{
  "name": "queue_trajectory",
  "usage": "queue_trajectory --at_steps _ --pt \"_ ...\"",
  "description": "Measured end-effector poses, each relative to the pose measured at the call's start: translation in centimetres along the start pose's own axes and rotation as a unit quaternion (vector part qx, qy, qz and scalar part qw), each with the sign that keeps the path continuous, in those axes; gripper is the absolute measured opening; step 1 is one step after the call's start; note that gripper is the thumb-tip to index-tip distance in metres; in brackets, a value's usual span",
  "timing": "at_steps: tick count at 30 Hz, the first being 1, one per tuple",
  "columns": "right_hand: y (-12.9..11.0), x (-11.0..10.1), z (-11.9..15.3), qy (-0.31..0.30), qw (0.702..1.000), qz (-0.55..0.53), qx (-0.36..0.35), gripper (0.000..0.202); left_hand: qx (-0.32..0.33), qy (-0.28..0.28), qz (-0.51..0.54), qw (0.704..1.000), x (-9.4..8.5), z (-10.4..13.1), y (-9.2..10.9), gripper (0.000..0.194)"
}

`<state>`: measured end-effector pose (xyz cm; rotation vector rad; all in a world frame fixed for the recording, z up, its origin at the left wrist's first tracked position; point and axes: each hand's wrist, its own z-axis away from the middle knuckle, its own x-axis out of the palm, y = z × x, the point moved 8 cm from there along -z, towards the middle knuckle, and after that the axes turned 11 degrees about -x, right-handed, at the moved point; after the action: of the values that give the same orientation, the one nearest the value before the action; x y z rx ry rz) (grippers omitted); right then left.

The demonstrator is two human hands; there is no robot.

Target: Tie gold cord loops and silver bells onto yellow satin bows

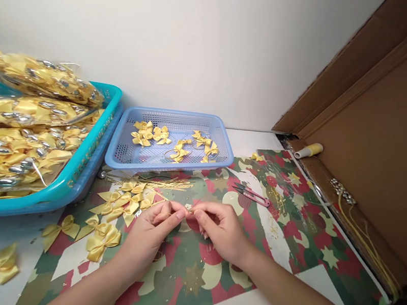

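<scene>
My left hand (152, 232) and my right hand (223, 229) meet fingertip to fingertip above the patterned sheet. Both are closed in a pinch around something tiny and gold-looking, mostly hidden by the fingers; its kind cannot be made out. Left of my left hand lies a yellow ribbon bow (102, 240), with several more bows around it. Thin gold wire lengths (168, 184) lie in a loose bundle beyond my hands. To the right of my right hand rests a pair of thread snips (252, 195) with pink handles.
A light-blue basket (225, 141) with several bows stands behind. At left, a teal basket (112, 101) holds clear bags (41, 77) of bows and silvery pieces. A cardboard wall (374, 110) bounds the right, with a yellow-and-white roll (308, 151) and yellow cords (365, 245).
</scene>
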<state>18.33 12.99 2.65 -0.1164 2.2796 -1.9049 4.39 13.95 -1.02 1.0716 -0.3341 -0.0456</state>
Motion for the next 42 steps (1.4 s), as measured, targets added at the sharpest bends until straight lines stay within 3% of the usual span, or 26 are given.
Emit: queue_trajectory --at_steps 7,13,19,23,27,29,35,42 --pt "1.5 -0.4 0.0 0.053 0.994 -0.073 0.060 0.029 0.016 -0.013 0.006 1.000 0.8 0.4 0.8 0.040" --pt "1.2 -0.3 -0.3 0.045 0.993 -0.090 0.059 0.030 -0.005 -0.057 -0.035 0.998 1.9 0.5 1.1 0.030" --pt "1.0 -0.9 -0.2 0.060 0.995 -0.065 0.041 0.025 -0.001 -0.047 -0.016 0.999 1.2 0.3 0.2 0.025" --pt "0.2 -1.7 -0.2 0.079 0.996 -0.033 0.002 0.019 0.083 -0.002 0.028 0.996 0.3 0.8 0.7 0.018" --pt "-0.9 -1.6 0.0 0.067 0.997 0.000 -0.037 0.017 0.198 0.039 -0.112 0.973 0.6 2.6 2.3 0.040" --pt "-1.4 -1.5 0.1 0.059 0.996 0.017 -0.059 0.017 0.213 0.036 -0.179 0.960 1.2 3.1 2.5 0.048" --pt "-2.4 -1.3 0.2 0.055 0.989 0.080 -0.114 0.018 0.106 -0.037 -0.155 0.982 2.4 2.5 1.4 0.023" --pt "-2.6 -1.5 0.2 0.058 0.985 0.102 -0.125 0.019 0.001 -0.053 -0.065 0.996 2.4 1.5 0.5 0.029"
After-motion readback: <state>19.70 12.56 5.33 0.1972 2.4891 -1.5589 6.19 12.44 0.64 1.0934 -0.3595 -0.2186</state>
